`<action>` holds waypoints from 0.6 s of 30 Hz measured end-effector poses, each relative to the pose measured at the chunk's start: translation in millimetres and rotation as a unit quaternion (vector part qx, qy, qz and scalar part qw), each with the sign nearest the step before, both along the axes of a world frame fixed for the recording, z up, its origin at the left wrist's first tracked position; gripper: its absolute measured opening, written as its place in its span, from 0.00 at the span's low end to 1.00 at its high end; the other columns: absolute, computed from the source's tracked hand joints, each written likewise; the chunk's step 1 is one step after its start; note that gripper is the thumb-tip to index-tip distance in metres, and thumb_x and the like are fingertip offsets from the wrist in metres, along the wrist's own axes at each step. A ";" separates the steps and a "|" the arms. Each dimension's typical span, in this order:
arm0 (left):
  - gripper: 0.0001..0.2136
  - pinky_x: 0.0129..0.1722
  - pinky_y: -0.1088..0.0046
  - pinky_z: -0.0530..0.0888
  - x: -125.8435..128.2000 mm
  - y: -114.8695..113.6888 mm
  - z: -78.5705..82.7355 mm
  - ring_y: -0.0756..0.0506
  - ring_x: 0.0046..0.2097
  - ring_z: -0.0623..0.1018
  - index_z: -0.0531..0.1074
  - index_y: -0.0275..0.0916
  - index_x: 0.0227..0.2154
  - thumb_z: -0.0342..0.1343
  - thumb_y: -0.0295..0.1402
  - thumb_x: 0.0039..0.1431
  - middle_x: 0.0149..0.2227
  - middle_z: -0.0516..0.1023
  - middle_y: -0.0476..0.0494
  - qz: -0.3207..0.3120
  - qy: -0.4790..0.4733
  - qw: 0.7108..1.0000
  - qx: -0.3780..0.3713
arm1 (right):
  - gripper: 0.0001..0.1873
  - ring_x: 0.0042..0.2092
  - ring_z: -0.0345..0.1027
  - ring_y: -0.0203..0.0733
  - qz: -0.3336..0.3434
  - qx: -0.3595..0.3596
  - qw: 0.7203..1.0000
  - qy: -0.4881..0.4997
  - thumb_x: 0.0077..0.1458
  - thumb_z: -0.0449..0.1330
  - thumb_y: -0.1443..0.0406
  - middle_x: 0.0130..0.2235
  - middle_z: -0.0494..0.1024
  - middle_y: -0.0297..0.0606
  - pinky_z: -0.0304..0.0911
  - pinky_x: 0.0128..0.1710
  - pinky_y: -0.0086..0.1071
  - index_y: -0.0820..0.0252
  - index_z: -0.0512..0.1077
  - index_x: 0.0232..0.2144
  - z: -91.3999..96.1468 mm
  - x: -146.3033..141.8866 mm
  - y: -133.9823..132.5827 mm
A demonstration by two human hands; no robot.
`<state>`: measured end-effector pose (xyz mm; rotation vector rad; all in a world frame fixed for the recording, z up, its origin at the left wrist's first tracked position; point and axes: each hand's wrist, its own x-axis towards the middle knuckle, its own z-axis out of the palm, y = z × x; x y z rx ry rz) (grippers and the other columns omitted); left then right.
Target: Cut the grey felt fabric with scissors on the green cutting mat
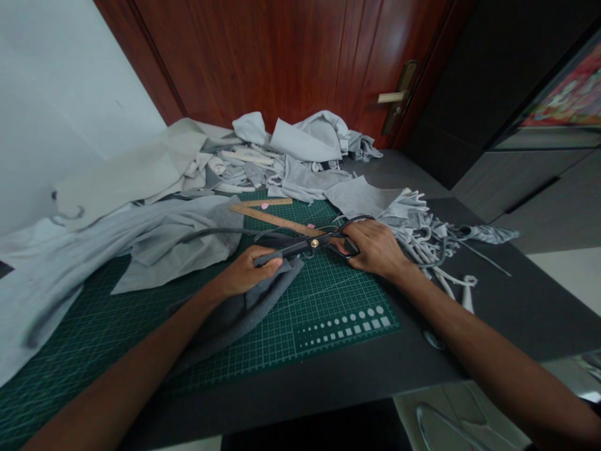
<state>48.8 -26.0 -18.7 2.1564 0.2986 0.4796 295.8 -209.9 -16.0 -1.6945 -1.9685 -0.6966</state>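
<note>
My right hand (pixel 373 246) is closed around the handles of black scissors (pixel 314 242) with a brass pivot screw. Their blades point left, toward my left hand (pixel 248 270), and lie along the edge of a dark grey fabric piece (pixel 263 307). That fabric's edge is pinched between my left thumb and fingers, and the rest of it hangs down over the green cutting mat (pixel 338 288), partly behind my left forearm. A thin dark strip curves away leftward from the blades. Just behind the scissors lies a wooden ruler (pixel 277 220).
Light grey fabric (pixel 178 238) spreads over the mat's left side. A pile of scraps (pixel 305 138) lies along the back by the wooden door (pixel 263 56). Cut strips (pixel 422 232) are heaped on the dark table (pixel 507 300) at right. Pink chalk pieces (pixel 265 205) rest near the rulers.
</note>
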 end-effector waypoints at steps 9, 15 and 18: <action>0.16 0.23 0.77 0.63 -4.0 1.5 1.8 0.51 0.25 0.62 0.65 0.38 0.22 0.51 0.41 0.63 0.20 0.61 0.52 -0.030 0.051 0.998 0.005 | 0.03 0.28 0.66 0.40 0.004 0.004 1.000 -0.030 0.60 0.58 0.68 0.27 0.76 0.36 0.53 0.31 0.34 0.60 0.71 0.33 -2.4 3.3 -1.7; 0.16 0.29 0.74 0.67 -4.2 1.9 4.0 0.50 0.28 0.66 0.68 0.38 0.22 0.51 0.41 0.61 0.21 0.66 0.51 -0.019 0.050 0.998 0.041 | 0.04 0.28 0.66 0.40 0.002 -0.009 1.000 -0.026 0.60 0.58 0.67 0.27 0.76 0.36 0.52 0.30 0.34 0.60 0.71 0.32 -2.1 3.0 -2.8; 0.15 0.28 0.75 0.66 -4.8 2.0 2.8 0.50 0.28 0.66 0.69 0.38 0.24 0.52 0.42 0.62 0.22 0.66 0.51 -0.024 0.055 0.997 0.038 | 0.04 0.29 0.66 0.40 0.009 -0.006 1.000 -0.017 0.61 0.57 0.66 0.28 0.76 0.37 0.53 0.31 0.33 0.61 0.71 0.33 -1.6 3.0 -1.3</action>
